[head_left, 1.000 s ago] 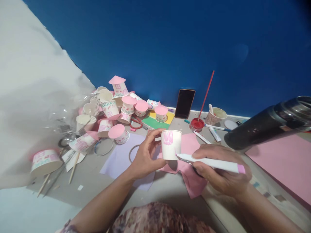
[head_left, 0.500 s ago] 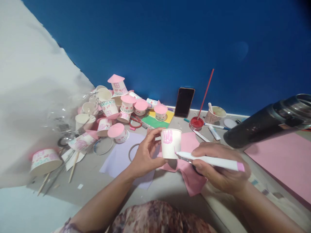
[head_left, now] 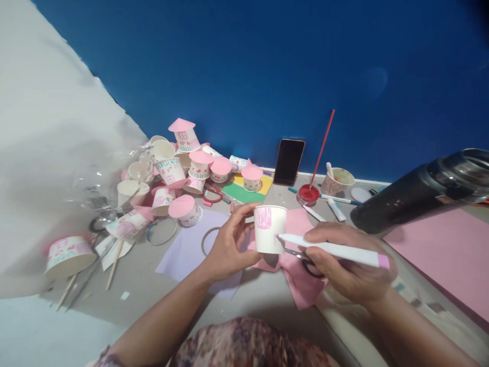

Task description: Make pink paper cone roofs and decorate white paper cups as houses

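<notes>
A white paper cup with a pink scribbled patch near its rim is held upright over the table. My left hand is closed around the cup's left side, thumb toward the base. In my right hand is a white marker with a pink end, gripped like a pen. Its tip touches the cup's lower right side, by a short pink line. Below the cup lie pink paper pieces and scissors, partly hidden by my right hand.
Decorated paper cups with pink paper tops crowd the left. A phone leans on the blue wall. Toward the right are a red pot with a stick, a dark flask and pink paper. Lilac paper lies at left.
The marker tip has moved slightly up along the cup's side. The cup sits a little lower in view, and more of the scissors shows below my right hand.
</notes>
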A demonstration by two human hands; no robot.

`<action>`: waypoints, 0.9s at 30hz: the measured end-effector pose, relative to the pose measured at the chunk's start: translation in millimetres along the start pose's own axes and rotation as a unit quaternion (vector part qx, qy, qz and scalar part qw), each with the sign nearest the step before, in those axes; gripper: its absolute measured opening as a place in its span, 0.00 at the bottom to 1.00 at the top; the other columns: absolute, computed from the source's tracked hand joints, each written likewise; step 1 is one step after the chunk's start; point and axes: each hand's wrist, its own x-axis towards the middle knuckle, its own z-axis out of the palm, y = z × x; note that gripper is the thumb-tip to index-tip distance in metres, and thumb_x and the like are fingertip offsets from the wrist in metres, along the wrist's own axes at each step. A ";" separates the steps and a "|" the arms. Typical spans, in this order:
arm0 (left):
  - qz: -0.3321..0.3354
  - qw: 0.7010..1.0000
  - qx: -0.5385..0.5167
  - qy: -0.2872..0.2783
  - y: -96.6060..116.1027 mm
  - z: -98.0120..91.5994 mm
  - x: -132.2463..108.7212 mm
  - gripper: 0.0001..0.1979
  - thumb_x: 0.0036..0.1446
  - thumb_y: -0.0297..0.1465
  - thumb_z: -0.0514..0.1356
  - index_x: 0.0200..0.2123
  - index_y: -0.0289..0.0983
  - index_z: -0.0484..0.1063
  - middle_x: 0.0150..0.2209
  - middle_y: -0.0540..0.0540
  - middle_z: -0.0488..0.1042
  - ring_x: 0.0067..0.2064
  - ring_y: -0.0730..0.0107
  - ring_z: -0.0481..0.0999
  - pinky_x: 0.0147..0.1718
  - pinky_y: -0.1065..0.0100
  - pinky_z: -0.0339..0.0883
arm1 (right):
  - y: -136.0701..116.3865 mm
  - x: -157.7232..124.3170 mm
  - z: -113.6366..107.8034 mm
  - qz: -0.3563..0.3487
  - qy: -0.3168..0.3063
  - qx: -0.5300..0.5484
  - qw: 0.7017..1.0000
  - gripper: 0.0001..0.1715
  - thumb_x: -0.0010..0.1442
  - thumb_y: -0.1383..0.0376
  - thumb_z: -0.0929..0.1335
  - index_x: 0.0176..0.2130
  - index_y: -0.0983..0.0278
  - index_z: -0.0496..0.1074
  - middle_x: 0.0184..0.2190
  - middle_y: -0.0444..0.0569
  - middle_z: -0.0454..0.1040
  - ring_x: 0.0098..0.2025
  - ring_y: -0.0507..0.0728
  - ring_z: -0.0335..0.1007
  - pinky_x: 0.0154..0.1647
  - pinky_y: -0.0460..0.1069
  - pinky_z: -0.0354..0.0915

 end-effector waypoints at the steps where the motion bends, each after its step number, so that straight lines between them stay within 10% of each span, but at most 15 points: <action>1: 0.001 1.000 -0.001 -0.002 0.0 0.2 0.0 0.41 0.46 0.20 0.72 0.62 0.49 0.68 0.60 0.44 0.69 0.63 0.56 0.71 0.60 0.60 0.68 | -0.3 0.6 -0.2 0.001 -0.006 0.001 1.000 0.07 0.66 0.72 0.68 0.38 0.63 0.77 0.25 0.46 0.82 0.25 0.55 0.80 0.27 0.46 0.76; 27: -0.022 1.000 -0.004 0.011 1.0 5.2 0.1 0.40 0.44 0.21 0.73 0.61 0.47 0.70 0.61 0.42 0.69 0.61 0.53 0.72 0.60 0.56 0.68 | -2.1 0.5 -2.5 0.020 -0.020 0.009 1.000 0.08 0.66 0.73 0.67 0.39 0.62 0.76 0.24 0.45 0.81 0.24 0.56 0.79 0.25 0.48 0.75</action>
